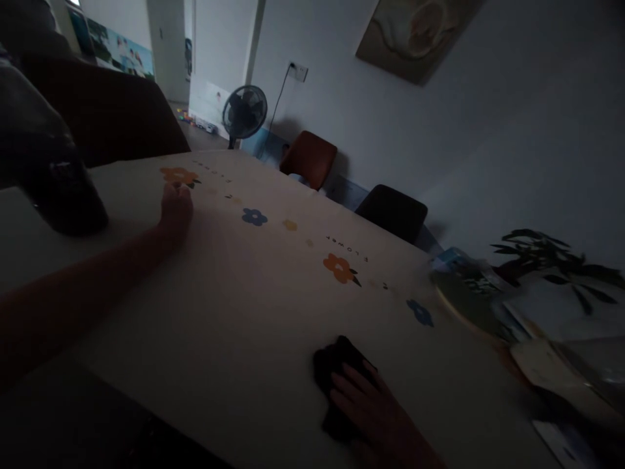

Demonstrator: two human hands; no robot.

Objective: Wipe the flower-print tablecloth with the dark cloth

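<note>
The right hand (375, 404) lies flat, fingers spread, pressing a dark crumpled cloth (336, 374) onto the cream flower-printed covering of the counter (234, 312) near its near edge. The left hand (176, 208), its grip curled closed and empty, rests on the counter's far left part beside a dark rounded object (53, 189). No smears or crumbs are discernible in the dim light; how much wiping remains cannot be told. Clutter and a potted plant (551, 260) crowd the right edge.
</note>
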